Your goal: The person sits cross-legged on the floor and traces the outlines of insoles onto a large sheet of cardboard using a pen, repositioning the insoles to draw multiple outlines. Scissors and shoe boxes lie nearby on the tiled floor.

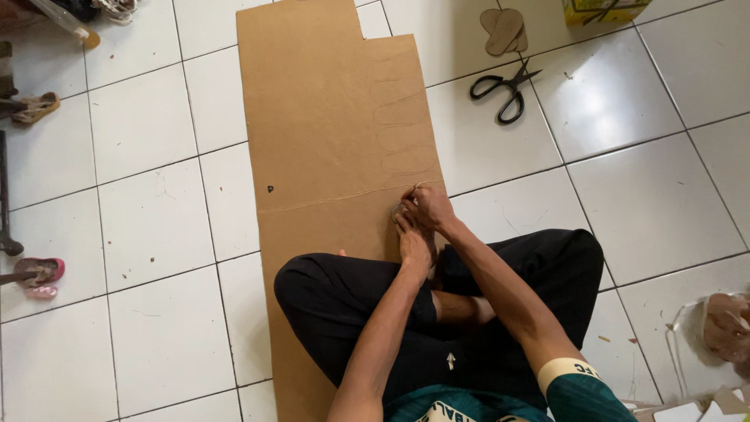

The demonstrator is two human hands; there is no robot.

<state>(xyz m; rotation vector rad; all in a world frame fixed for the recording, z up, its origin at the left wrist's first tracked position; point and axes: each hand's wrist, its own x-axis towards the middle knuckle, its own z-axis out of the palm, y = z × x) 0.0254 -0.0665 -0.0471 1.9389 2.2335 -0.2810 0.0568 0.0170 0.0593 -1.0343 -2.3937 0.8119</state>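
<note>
I sit cross-legged on a long brown cardboard sheet (328, 117) laid on the white tiled floor. Several sole-shaped outlines are drawn along its right side. My left hand (414, 242) presses flat on a small template at the sheet's right edge, fingers spread over it. My right hand (428, 207) is just beyond it, fingers pinched around a thin pencil-like tool whose tip touches the cardboard. The template is mostly hidden beneath both hands.
Black scissors (504, 87) lie on the tiles to the upper right, near a pair of cardboard sole cutouts (504, 31) and a yellow box (605, 9). Sandals (37, 273) sit at the left. A plastic bag (723, 328) lies at the right.
</note>
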